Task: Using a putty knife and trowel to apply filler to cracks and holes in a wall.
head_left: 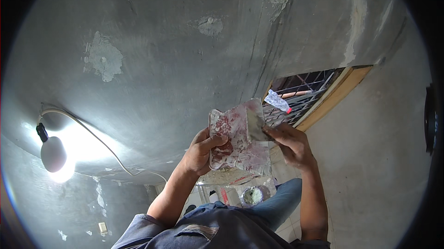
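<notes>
The left hand [198, 154] clasps a smeared board [238, 149] at its nine-o'clock edge, thumb on top; the right hand [295, 147], fingers curled, pinches a scraper [255, 128] over the board's two-o'clock part.

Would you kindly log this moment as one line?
left hand: holding smeared board | right hand: gripping flat scraper over board | nearby: clear bottle, red cap; lamp bulb at left

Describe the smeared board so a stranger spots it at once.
Find the barred window right of centre, then go lower left to the person's left hand. That hand grips the flat board. Unlike the smaller, plain greyish blade in the right hand, it is blotched reddish-brown and white.
</notes>
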`<state>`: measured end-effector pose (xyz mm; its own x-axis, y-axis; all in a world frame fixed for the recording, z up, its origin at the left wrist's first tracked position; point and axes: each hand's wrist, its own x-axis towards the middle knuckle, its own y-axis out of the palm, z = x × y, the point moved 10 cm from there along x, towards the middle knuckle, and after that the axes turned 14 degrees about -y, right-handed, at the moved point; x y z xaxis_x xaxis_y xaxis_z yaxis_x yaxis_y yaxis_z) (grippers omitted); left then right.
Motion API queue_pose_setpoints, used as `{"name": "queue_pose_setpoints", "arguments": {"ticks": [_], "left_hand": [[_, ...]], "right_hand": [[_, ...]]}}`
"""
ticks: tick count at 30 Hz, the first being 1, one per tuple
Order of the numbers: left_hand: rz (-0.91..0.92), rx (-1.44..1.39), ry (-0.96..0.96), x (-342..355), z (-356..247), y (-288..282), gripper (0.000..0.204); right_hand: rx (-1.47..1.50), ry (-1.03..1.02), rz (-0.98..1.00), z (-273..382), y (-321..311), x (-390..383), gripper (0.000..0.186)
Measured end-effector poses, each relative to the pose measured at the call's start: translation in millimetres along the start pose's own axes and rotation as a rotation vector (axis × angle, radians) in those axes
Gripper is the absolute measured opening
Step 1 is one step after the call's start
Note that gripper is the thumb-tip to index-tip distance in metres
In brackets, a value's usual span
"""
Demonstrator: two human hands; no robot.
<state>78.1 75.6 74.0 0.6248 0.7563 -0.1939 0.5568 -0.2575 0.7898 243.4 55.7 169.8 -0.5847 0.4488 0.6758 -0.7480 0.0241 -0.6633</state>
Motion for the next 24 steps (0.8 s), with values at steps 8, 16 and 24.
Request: {"name": "queue_pose_setpoints", "arguments": {"ticks": [8,16,24], "left_hand": [[-0.031,0.130,0.014,4.7,3.6,-15.8,0.032],[-0.125,0.221,0.023,13.7,3.5,-50.0,0.029],[-0.181,0.304,0.074,16.1,-14.0,-32.9,0.035]], "right_hand": [[-0.075,-0.023,0.056,-4.5,18.1,-28.1,0.058],[-0.196,0.115,0.143,-26.1,6.5,-73.8,0.055],[0.402,0.642,-0.270,-43.4,-0.2,-110.3,0.029]]}}
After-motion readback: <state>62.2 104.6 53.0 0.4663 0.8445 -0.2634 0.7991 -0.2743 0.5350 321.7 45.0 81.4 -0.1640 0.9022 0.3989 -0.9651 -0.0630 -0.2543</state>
